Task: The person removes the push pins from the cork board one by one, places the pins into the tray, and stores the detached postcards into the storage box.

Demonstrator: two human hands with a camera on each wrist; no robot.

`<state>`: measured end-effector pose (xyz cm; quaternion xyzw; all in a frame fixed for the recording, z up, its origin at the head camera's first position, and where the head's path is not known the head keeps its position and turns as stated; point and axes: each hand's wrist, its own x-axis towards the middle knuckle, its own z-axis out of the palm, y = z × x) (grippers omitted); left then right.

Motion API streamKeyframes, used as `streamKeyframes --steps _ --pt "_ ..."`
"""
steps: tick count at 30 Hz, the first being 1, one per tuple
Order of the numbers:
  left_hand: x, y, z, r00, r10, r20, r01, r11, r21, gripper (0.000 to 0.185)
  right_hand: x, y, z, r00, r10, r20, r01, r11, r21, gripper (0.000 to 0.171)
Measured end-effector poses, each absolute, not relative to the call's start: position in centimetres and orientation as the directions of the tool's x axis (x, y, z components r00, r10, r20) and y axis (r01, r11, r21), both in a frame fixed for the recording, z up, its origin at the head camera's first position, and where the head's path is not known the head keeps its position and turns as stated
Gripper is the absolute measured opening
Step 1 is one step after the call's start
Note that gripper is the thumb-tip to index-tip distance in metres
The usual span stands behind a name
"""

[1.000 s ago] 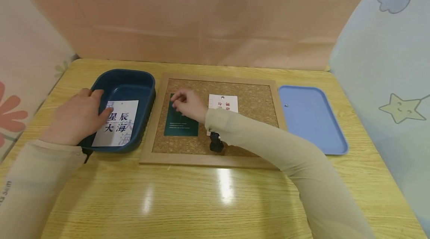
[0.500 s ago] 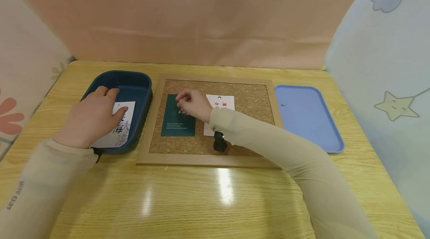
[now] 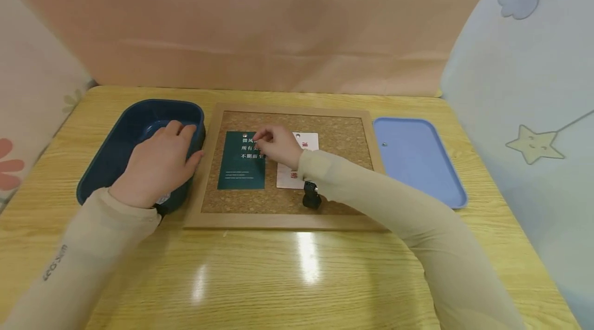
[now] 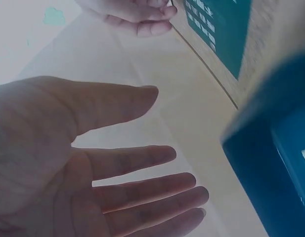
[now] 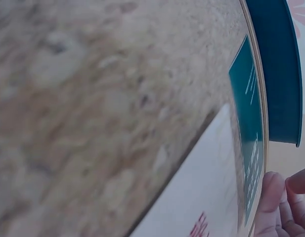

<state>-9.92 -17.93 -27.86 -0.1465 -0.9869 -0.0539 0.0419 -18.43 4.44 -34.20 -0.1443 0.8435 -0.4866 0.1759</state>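
My right hand [image 3: 274, 143] pinched at the top edge of the green card [image 3: 241, 161] on the cork board [image 3: 343, 134]; whether a pin was held, I couldn't tell. Left hand [image 3: 160, 162], fingers relaxed, rested over the blue bin [image 3: 104, 165]. Best pulled straight up.

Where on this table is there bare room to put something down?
The light blue tray right of the cork board is nearly bare, holding only a small pin. The board's right half is free cork. The table's front strip is open between the sleeves. Crowded: the green card and white card under the right hand, and the dark blue bin beneath the left hand.
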Motion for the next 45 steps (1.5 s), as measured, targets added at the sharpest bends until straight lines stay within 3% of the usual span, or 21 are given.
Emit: streamKeyframes --steps 27,45 --pt "-11.1 -12.3 -30.9 -0.919 0.388 0.066 0.394 0.904 0.164 0.048 -17.2 7.4 -34.2 -0.891 -0.449 -0.062 -0.293 0.675 -0.678 0.019" --pt "-11.5 -10.1 -32.1 -0.889 0.456 0.040 0.456 0.873 0.172 0.045 -17.6 9.1 -34.3 -0.917 -0.391 -0.086 -0.249 0.725 -0.642 0.020"
